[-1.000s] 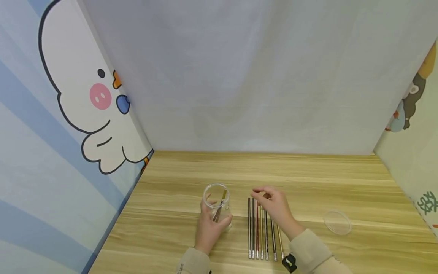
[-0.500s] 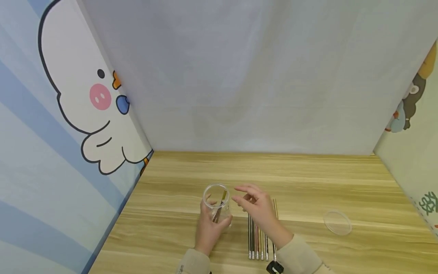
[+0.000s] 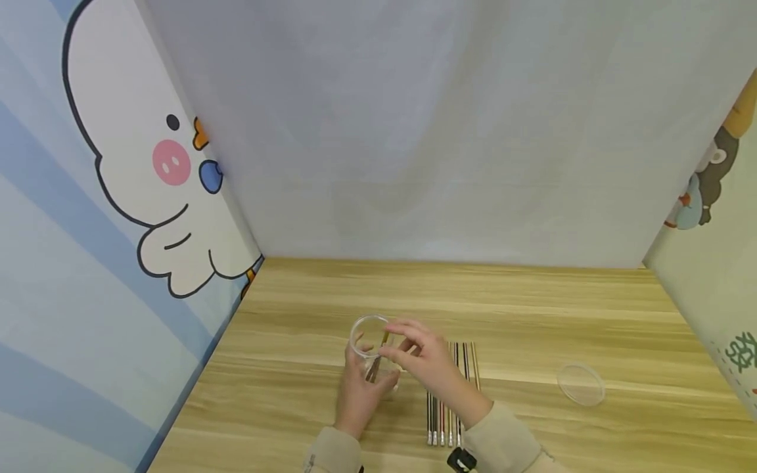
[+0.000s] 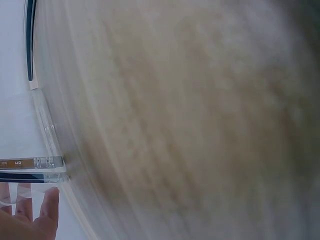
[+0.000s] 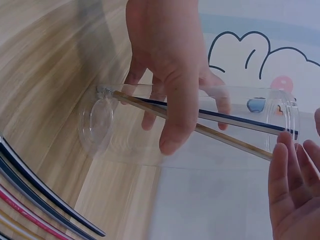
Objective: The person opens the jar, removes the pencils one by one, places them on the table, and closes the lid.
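Note:
My left hand (image 3: 359, 401) grips a tall clear plastic jar (image 3: 353, 334), thumb on the near side and fingers round the far side. Inside the jar lean a gold pencil (image 5: 235, 141) and a dark pencil (image 5: 240, 120), eraser ends down at the base. My right hand (image 3: 434, 361) is at the jar's rim, thumb and forefinger spread apart beside the gold pencil's upper end. In the right wrist view its fingers (image 5: 280, 170) overlap that end. Under the right forearm lies a row of several pencils (image 3: 442, 427), partly hidden, with silver eraser ends toward me.
A round clear lid (image 3: 581, 384) lies on the wood-grain table (image 3: 520, 309), right of the pencils. A pale curtain (image 3: 437, 164) stands behind the table. A cartoon-printed panel (image 3: 77, 263) borders the left side and another panel (image 3: 710, 276) the right.
My right hand has moved left, from over the pencil row to the jar's rim, with nothing seen between its fingers. The left hand and jar have stayed in place.

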Demonstrator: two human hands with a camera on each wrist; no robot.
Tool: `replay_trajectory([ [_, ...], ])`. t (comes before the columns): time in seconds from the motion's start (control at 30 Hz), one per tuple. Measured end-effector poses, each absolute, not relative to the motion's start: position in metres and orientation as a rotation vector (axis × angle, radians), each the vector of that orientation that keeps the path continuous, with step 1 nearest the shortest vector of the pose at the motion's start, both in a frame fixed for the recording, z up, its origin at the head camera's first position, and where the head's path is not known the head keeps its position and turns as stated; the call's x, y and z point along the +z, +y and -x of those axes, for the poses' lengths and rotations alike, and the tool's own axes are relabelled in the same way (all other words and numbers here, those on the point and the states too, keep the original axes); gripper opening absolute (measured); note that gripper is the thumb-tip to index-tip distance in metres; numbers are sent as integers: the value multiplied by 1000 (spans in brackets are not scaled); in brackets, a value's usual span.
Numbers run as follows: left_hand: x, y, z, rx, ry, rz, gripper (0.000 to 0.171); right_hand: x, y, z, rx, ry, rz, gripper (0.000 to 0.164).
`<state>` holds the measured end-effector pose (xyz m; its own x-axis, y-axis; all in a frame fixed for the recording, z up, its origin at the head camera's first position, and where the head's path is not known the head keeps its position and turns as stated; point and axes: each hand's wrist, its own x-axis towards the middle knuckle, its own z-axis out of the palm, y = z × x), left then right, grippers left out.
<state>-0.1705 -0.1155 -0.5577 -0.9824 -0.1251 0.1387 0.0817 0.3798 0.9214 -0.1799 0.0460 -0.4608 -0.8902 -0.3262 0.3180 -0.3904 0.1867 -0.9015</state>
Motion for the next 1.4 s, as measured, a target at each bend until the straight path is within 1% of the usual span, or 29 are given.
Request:
replay_trajectory([
  [0.1,-558,-116,171,-1669,-2443,-34,95,-464,44,180,1743,-2429,-784,36],
  [0.33,-561,-116,171,-1660,-2428,-7,96,-466,41,182,1632,-2507,-827,34],
  [0.6,-564,-115,173,-1587,-2445,-7,94,-469,42,186,1336,-2475,-976,27],
  [0.77,-563,-115,172,-1648,-2433,-32,95,-468,45,188,1143,-2413,-1070,25],
  [0.93,-562,-115,171,-1765,-2409,-40,95,-465,47,190,1022,-2404,-1119,26],
  [1.23,-562,-116,170,-1709,-2432,-20,93,-448,48,196,672,-2425,-1230,20],
  [1.4,-562,-116,170,-1678,-2445,-16,92,-441,49,200,598,-2409,-1338,15],
])
